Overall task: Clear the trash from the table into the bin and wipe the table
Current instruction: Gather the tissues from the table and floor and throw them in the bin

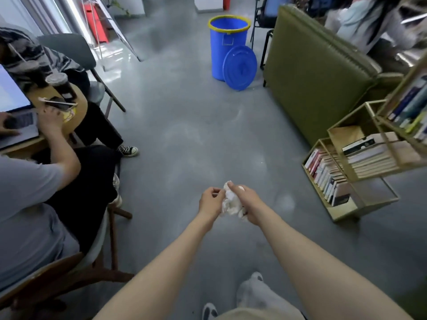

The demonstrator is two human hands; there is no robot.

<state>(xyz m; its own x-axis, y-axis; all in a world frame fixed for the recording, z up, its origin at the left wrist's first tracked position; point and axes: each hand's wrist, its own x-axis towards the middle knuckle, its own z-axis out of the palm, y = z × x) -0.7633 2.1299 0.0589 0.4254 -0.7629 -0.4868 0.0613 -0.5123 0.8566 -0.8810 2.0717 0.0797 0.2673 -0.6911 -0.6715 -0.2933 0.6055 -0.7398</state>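
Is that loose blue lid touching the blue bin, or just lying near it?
Touching. The head view shows the lid standing tilted on the floor, its upper edge leaning against the bin wall with no gap between them.

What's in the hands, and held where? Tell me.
A crumpled white tissue wad: the right hand grips its right side, the left hand pinches its left edge.

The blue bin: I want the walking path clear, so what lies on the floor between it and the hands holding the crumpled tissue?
In the head view, only bare grey floor lies between the hands' crumpled tissue and the blue bin; its lid leans against the bin.
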